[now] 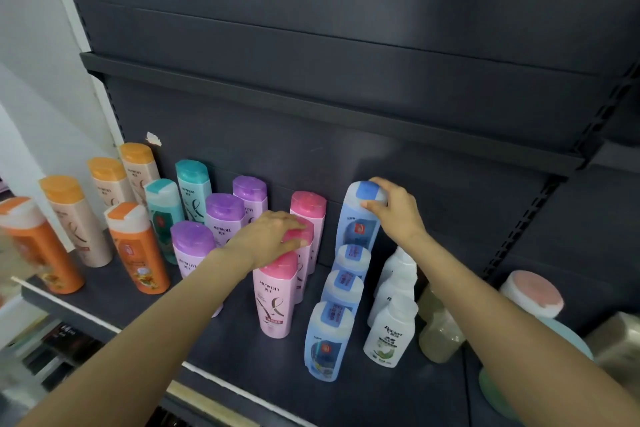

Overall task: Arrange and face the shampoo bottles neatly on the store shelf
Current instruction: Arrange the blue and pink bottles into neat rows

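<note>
On the dark grey metal shelf (225,340), the shampoo bottles are standing upright in colour-sorted files running from the front edge toward the back panel. The right hand (394,210) is gripping the top of the rearmost pale blue plastic bottle with a blue cap (360,218), its fingers curling over the cap while that bottle is standing against the back panel at the head of the blue file. The left hand (268,236) is resting palm-down with curled fingers on the cap of the middle pink bottle (304,239), between the front pink bottle with a pink flip cap (275,295) and the rear pink one (308,211).

To the left, lilac bottles with purple caps (225,215) are lining up, then teal-capped bottles (192,187), and beige bottles with orange caps (72,218) and bright orange bottles (138,250) toward the left edge. To the right of the blue file, white bottles (391,333) are standing in their own file, with translucent beige jars (440,336) just beside them near the right edge.
</note>
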`<state>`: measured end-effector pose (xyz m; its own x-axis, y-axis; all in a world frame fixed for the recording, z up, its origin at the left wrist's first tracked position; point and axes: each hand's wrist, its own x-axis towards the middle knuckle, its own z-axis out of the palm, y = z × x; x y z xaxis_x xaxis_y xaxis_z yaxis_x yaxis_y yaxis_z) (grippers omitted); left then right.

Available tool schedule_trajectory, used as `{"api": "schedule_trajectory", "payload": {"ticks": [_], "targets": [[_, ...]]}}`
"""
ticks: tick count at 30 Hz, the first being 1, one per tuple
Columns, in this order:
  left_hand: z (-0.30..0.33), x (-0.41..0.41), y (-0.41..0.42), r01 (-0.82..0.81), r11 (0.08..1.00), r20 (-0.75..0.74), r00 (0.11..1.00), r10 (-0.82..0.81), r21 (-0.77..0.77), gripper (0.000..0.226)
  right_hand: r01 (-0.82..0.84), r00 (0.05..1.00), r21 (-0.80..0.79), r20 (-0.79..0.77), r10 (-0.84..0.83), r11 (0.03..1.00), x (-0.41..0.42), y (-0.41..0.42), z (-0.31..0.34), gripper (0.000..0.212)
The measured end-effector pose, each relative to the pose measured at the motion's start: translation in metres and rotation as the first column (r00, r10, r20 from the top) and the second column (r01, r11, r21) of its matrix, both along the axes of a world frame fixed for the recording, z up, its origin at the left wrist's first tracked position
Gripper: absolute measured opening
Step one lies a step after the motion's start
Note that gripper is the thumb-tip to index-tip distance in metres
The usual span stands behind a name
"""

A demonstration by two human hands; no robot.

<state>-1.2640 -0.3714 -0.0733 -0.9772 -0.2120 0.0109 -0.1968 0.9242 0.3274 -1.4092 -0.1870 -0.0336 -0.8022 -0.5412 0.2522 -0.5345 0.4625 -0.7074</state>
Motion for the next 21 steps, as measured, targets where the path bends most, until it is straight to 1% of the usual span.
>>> {"api": "schedule_trajectory", "payload": {"ticks": [4,6,8,11,14,15,16,18,19,20,21], "targets": [[0.006,-0.002,0.006,-0.028,0.999,0.03,0.999,0.029,-0.023,0.049,-0.029,0.999,-0.126,-0.044,0.023,0.992,0.01,0.01,0.032,0.039],[0.011,-0.004,0.01,-0.029,1.0,0.02,0.999,0.029,0.0,0.05,-0.018,0.999,-0.197,-0.038,0.01,0.98,0.014,0.016,0.046,0.04],[0.018,-0.007,0.016,-0.024,0.998,-0.041,0.999,0.026,0.062,0.052,-0.018,0.999,-0.26,-0.031,0.01,0.965,0.019,0.024,0.06,0.041],[0.032,-0.013,0.029,0.007,0.99,-0.174,0.985,0.017,0.14,0.064,-0.016,1.0,-0.349,0.008,0.02,0.937,0.024,0.036,0.073,0.039],[0.04,-0.02,0.041,0.039,0.98,-0.219,0.976,0.004,0.194,0.076,0.004,0.995,-0.46,0.09,0.043,0.888,0.03,0.048,0.079,0.034],[0.041,-0.022,0.043,0.051,0.975,-0.229,0.974,0.0,0.215,0.075,0.005,0.99,-0.5,0.123,0.065,0.866,0.032,0.053,0.08,0.032],[0.042,-0.022,0.044,0.068,0.967,-0.25,0.968,-0.004,0.247,0.069,0.001,0.983,-0.541,0.155,0.099,0.841,0.034,0.058,0.081,0.031],[0.045,-0.02,0.047,0.099,0.92,-0.305,0.952,0.023,0.379,0.05,-0.003,0.957,-0.624,0.225,0.184,0.781,0.036,0.068,0.082,0.031],[0.047,-0.017,0.048,0.114,0.891,-0.327,0.944,0.04,0.439,0.045,0.007,0.941,-0.656,0.259,0.217,0.755,0.036,0.072,0.081,0.033],[0.048,-0.015,0.049,0.129,0.877,-0.348,0.936,0.046,0.463,0.042,0.019,0.927,-0.677,0.287,0.24,0.736,0.036,0.076,0.08,0.033],[0.05,-0.012,0.05,0.137,0.883,-0.367,0.929,0.042,0.448,0.041,0.031,0.916,-0.687,0.31,0.255,0.726,0.036,0.08,0.078,0.033]]}}
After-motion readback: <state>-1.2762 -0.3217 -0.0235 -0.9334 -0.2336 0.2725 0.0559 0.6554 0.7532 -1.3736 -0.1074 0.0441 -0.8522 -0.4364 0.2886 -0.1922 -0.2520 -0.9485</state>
